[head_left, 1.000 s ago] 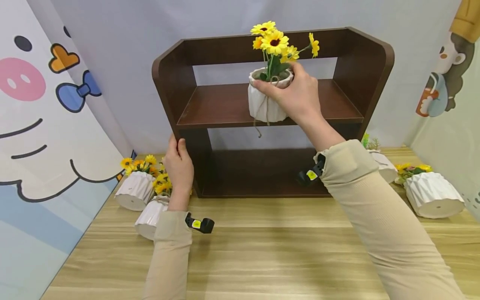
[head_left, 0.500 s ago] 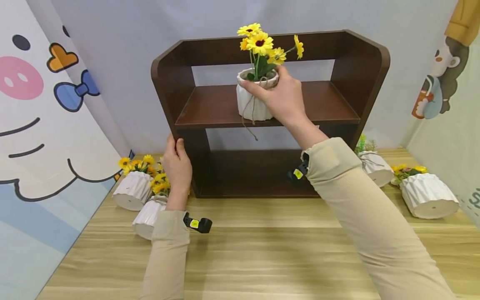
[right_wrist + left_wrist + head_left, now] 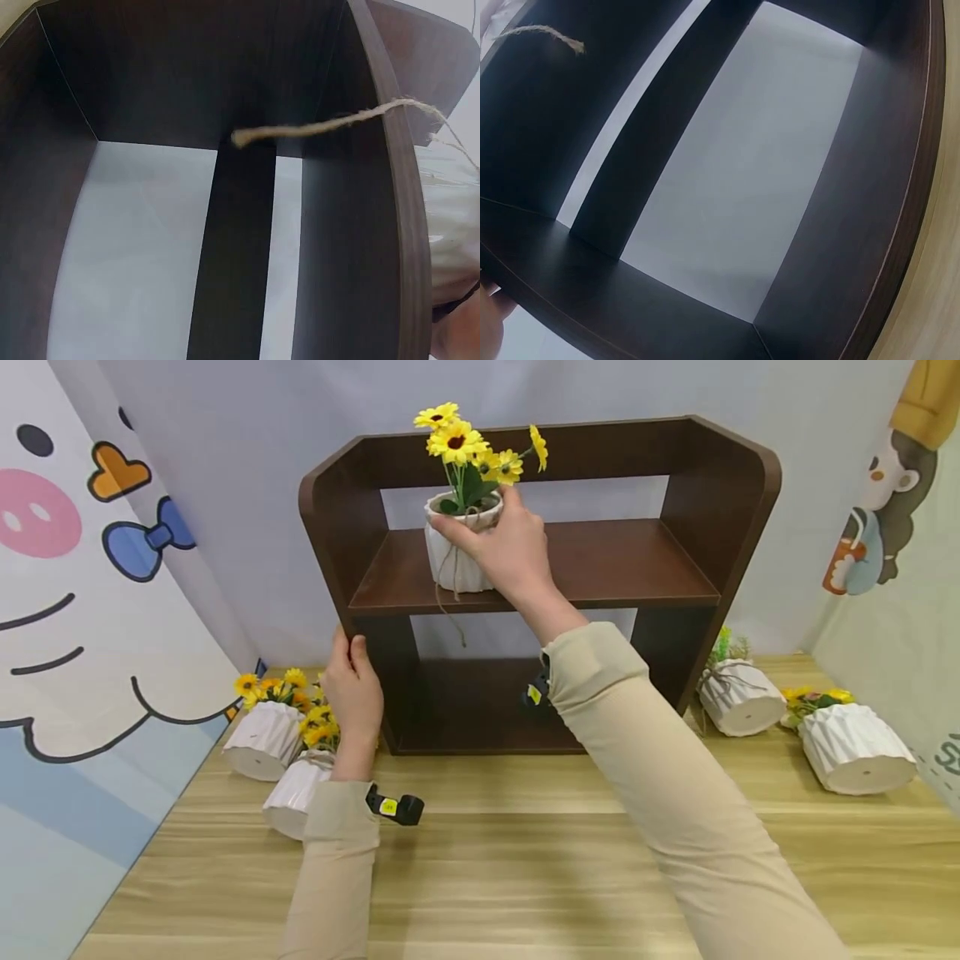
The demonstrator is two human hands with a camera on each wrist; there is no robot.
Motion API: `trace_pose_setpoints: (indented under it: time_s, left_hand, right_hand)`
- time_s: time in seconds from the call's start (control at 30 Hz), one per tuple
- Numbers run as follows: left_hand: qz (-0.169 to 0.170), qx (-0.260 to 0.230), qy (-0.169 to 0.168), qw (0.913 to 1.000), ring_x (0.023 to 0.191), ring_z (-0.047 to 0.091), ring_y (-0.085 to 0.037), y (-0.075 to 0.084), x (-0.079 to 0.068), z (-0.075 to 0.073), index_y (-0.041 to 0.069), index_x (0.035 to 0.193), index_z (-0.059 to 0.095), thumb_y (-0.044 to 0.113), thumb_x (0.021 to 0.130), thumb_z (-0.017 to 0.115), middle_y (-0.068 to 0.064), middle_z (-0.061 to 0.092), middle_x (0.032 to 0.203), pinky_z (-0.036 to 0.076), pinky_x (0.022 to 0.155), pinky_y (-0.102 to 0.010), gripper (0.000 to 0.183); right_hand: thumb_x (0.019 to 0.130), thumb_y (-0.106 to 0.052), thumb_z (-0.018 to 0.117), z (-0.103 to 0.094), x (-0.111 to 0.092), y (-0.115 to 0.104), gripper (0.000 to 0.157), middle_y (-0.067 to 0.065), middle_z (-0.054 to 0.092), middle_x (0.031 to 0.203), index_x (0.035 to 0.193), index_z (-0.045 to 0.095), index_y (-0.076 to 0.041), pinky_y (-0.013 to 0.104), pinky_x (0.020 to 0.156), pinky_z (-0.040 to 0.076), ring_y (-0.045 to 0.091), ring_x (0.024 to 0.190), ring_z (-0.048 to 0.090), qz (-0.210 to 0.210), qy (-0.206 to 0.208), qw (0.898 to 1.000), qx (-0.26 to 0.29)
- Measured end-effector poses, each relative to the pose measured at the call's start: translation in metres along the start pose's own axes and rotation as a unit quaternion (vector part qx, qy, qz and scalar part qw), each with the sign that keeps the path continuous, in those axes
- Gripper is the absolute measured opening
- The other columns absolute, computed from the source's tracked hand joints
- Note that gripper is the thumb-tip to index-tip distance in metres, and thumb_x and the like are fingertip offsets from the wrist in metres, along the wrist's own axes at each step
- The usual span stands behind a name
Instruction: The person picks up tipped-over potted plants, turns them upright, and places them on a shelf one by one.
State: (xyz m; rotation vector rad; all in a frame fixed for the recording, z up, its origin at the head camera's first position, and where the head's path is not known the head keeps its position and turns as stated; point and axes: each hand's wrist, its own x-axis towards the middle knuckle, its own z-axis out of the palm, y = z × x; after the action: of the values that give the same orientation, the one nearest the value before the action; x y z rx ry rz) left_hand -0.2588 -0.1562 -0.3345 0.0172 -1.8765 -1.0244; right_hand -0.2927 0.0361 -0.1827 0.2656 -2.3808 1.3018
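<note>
With thumb and fingers on either side of its rim, my right hand [image 3: 517, 552] grips a white ribbed flowerpot [image 3: 450, 560] of yellow artificial flowers [image 3: 456, 443]. The pot is upright over the left half of the upper tier of a dark brown two-tier shelf [image 3: 615, 560], its base close to the board. Twine [image 3: 322, 129] tied round the pot dangles past the board's front edge. My left hand [image 3: 356, 693] holds the shelf's left side panel, thumb toward the front edge. In the left wrist view, the left fingers [image 3: 491, 319] show against the panel's outside.
Two white pots of yellow flowers [image 3: 264, 739] lie tipped on the wooden table [image 3: 480, 860] left of the shelf. Right of it lie a twine-tied pot with greenery [image 3: 742, 697] and another white ribbed pot [image 3: 857, 747]. Cartoon-printed panels [image 3: 67, 610] flank the table.
My right hand has carried the flowerpot leftward along the upper tier, from right of its middle to its left half. The left hand keeps its hold on the side panel.
</note>
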Motion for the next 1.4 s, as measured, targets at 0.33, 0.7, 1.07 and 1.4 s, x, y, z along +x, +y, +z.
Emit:
trace_pose_setpoints:
  time_s: [0.33,0.7,1.07,1.4]
  left_hand:
    - [-0.009,0.003,0.008,0.9999,0.089,0.061,-0.037,0.0,0.0,0.001,0.003,0.115,0.058,0.039,0.095,0.039,-0.019,0.064,0.104,0.046,0.078,-0.047,0.045]
    - [-0.002,-0.004,0.004,1.0,0.078,0.059,-0.037,-0.001,0.001,0.002,0.004,0.114,0.058,0.04,0.095,0.038,-0.02,0.064,0.095,0.043,0.068,-0.048,0.045]
    - [0.0,0.002,0.004,1.0,0.073,0.057,-0.036,-0.001,-0.002,0.002,0.002,0.11,0.059,0.039,0.095,0.039,-0.021,0.063,0.088,0.042,0.064,-0.047,0.045]
    - [-0.008,-0.005,-0.014,0.9999,0.077,0.058,-0.034,0.003,-0.002,0.0,0.005,0.114,0.058,0.037,0.095,0.04,-0.02,0.064,0.094,0.045,0.069,-0.047,0.041]
  right_hand:
    - [0.068,-0.062,0.066,0.014,0.007,-0.004,0.088,0.008,0.059,0.116,0.134,0.037,-0.01,0.028,0.082,0.048,0.017,0.1,0.058,-0.009,-0.003,1.0,-0.01]
    - [0.068,-0.061,0.066,0.026,0.012,-0.012,0.089,0.009,0.058,0.117,0.134,0.035,-0.01,0.028,0.082,0.048,0.018,0.1,0.059,-0.004,-0.012,1.0,-0.007]
    - [0.07,-0.061,0.065,0.035,0.013,-0.013,0.094,0.012,0.054,0.122,0.138,0.029,-0.006,0.029,0.087,0.047,0.021,0.107,0.057,-0.006,-0.014,1.0,-0.021]
    - [0.073,-0.065,0.059,0.026,0.017,-0.015,0.1,0.013,0.046,0.13,0.143,0.018,-0.006,0.028,0.092,0.043,0.02,0.113,0.051,0.0,-0.068,0.996,-0.052]
